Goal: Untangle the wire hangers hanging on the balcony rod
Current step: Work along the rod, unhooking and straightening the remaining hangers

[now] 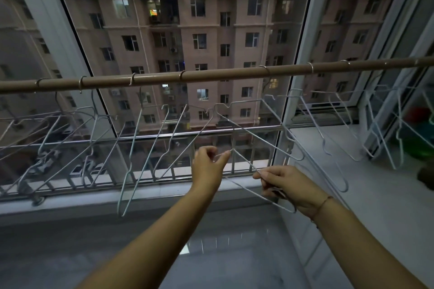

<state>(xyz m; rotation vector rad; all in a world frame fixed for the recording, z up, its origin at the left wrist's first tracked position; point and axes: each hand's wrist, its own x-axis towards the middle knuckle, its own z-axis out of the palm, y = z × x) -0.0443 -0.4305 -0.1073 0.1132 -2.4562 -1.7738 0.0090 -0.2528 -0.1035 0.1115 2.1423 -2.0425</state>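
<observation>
On a glazed balcony, brown rod (211,75) strung with wire hangers (131,155), both hands' fingers (223,156) pinching one hanger (249,182).

left hand (207,166) pinches wire hanger (249,169) | right hand (285,185) grips it

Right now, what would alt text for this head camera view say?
Two bare hands work at tangled white wire hangers on a brown balcony rod: the left hand pinches one wire, the right hand grips another lower down. More hangers dangle along the rod, with an apartment building beyond the glass.
</observation>
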